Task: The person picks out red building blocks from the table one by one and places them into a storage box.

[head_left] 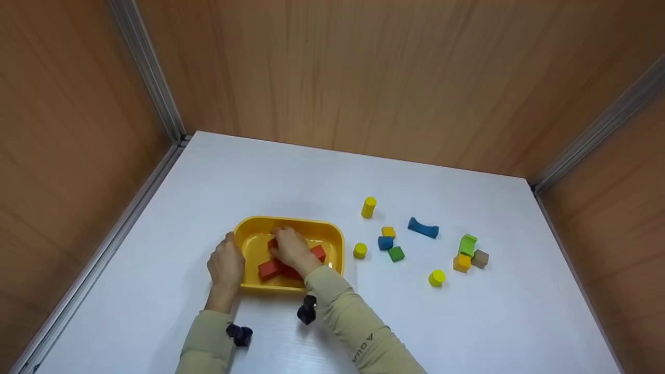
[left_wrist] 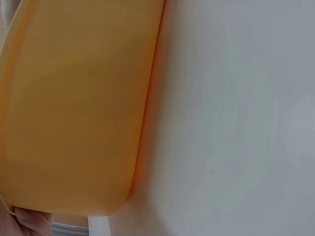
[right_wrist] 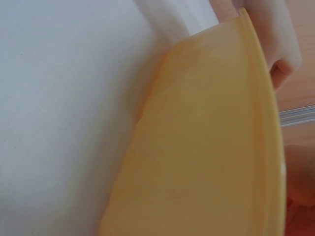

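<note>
A yellow plastic tray (head_left: 341,249) stands on the white table with several red blocks (head_left: 269,270) inside. My left hand (head_left: 226,262) grips its left end, fingers at the rim; the left wrist view shows a bit of that hand (left_wrist: 32,221) at the tray's corner. Reaching over the near side, my right hand (head_left: 293,248) is down in the tray and pinches a red block (head_left: 271,243) near the far left part. Fingers hide most of that block. In the right wrist view the tray's outer wall (right_wrist: 202,137) covers much of the right hand (right_wrist: 300,172).
Right of the tray lie yellow cylinders (head_left: 368,208), a blue arched block (head_left: 423,228), and a small group with a green cube (head_left: 396,254). Farther right, a light green block (head_left: 467,244) touches orange and brown cubes. Wooden walls (head_left: 332,78) enclose the table.
</note>
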`<act>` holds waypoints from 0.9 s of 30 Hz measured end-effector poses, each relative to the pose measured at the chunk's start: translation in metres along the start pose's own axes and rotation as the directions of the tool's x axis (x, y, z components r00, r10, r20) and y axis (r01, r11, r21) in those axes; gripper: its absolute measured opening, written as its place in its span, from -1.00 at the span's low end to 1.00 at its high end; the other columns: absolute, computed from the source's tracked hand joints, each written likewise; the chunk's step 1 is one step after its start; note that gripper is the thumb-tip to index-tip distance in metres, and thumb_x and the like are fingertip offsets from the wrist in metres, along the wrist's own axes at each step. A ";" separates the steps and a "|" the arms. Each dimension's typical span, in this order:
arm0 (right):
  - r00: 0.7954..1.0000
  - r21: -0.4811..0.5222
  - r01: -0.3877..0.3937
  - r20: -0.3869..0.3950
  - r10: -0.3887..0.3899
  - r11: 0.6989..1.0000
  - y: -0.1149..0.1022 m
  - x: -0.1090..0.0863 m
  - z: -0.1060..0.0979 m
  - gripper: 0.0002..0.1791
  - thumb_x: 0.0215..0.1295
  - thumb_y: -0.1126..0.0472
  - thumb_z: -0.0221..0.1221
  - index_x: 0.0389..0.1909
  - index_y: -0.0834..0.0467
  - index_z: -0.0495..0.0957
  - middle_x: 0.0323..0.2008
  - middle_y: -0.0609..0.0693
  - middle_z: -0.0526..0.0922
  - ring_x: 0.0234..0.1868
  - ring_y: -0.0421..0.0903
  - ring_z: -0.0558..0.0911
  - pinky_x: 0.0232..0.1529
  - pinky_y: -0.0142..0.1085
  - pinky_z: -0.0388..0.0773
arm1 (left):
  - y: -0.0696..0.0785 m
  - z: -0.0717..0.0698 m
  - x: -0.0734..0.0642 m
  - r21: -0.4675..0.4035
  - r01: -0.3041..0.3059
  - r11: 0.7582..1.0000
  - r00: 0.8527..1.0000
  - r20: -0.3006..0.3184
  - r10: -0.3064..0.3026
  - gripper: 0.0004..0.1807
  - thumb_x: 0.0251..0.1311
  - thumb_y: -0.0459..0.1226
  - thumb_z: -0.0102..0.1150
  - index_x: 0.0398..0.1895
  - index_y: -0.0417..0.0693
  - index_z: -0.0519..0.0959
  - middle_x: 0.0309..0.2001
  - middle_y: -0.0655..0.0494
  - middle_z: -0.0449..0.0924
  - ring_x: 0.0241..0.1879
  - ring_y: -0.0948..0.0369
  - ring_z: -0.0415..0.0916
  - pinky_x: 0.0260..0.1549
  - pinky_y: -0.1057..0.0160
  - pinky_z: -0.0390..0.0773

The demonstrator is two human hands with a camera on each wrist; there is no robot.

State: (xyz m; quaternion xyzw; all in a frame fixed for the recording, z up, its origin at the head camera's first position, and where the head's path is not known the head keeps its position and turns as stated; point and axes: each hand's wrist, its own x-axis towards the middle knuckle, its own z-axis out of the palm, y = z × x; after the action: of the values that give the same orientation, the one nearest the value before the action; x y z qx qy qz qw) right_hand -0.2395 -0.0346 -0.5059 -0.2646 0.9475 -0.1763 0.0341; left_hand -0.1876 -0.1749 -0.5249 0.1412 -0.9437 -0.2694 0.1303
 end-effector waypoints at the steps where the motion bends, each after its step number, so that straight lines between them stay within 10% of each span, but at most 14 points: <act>1: 1.000 0.002 0.009 -0.019 -0.009 1.000 0.000 -0.002 -0.002 -0.65 0.07 0.18 0.23 -0.11 0.21 0.48 -0.28 0.05 0.51 -0.33 -0.11 0.48 -0.21 -0.39 0.44 | 0.000 0.000 0.000 0.000 -0.001 1.000 1.000 0.002 0.001 -0.71 0.14 -0.50 -0.16 -0.04 -0.41 0.34 -0.32 -0.32 0.50 -0.39 -0.19 0.50 -0.52 -0.06 0.47; 27: 0.920 0.178 0.082 -0.391 -0.006 0.981 0.044 -0.104 -0.082 -0.70 0.08 0.25 0.22 -0.13 0.22 0.50 -0.20 0.04 0.54 -0.16 -0.09 0.55 -0.13 -0.34 0.46 | -0.001 -0.006 0.003 0.105 -0.009 0.994 1.000 0.021 0.007 -0.76 0.15 -0.46 -0.10 -0.11 -0.40 0.35 -0.41 -0.28 0.49 -0.46 -0.17 0.51 -0.55 -0.05 0.48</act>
State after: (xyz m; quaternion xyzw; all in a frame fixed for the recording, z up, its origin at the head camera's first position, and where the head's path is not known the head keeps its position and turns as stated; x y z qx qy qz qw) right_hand -0.1844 0.0796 -0.4474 -0.2414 0.9078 -0.3159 -0.1334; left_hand -0.1878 -0.1797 -0.5205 0.1413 -0.9584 -0.2203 0.1141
